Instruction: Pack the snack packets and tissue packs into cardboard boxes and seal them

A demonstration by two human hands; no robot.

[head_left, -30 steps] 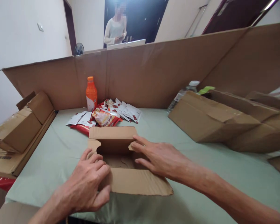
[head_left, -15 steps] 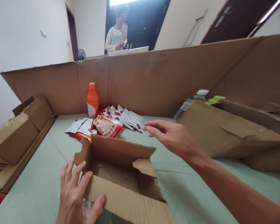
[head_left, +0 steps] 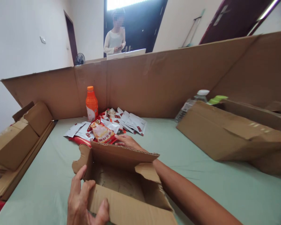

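A small open-topped cardboard box sits in front of me, with nothing visible on the part of its floor that shows. My left hand grips the box's near left corner, thumb against the near wall and fingers by the left end. Beyond the far wall, my right hand reaches leftward with fingers stretched out, partly hidden by the box. Its fingertips are at the right edge of a red snack packet. White sachets lie around that packet, and an orange bottle stands behind it.
A tall cardboard wall runs along the back of the pale green surface. At right, a larger cardboard box stands beside a clear bottle. More cardboard lies left. A person stands beyond the wall.
My right hand has moved left and down, from above the surface to behind the box beside the red packet. My left hand has shifted slightly right and closed in on the box corner.
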